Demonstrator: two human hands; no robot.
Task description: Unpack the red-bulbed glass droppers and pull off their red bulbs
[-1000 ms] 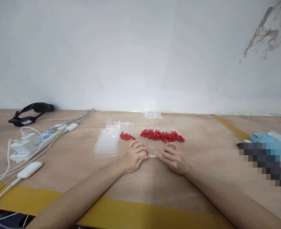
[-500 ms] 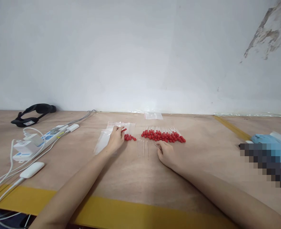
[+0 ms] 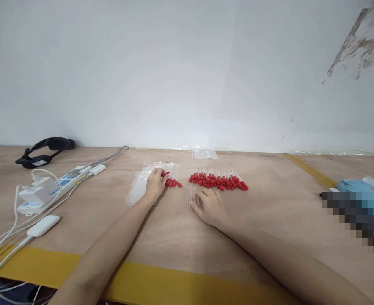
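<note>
My left hand (image 3: 155, 183) pinches a small red rubber bulb (image 3: 165, 174) between thumb and fingers, above several loose red bulbs (image 3: 174, 183). Under and beside that hand lie clear zip bags (image 3: 136, 188). My right hand (image 3: 210, 206) rests over the right side of a row of thin clear glass tubes (image 3: 187, 197). Its thumb and fingers are apart and touch the tubes, covering some of them. Behind the right hand lies a dense row of glass droppers with red bulbs (image 3: 218, 181), their tips pointing toward the wall.
Another clear bag (image 3: 205, 154) lies near the wall. On the left are a power strip (image 3: 58, 186) with plugs and cables, a white device (image 3: 43, 225) and a black strap (image 3: 47, 152). A blue packet (image 3: 356, 186) sits at the right. Yellow tape (image 3: 161, 281) edges the table.
My right hand has moved left onto the glass tubes, with its thumb and fingers spread further apart. The red bulb in my left hand has tilted; that hand has hardly shifted.
</note>
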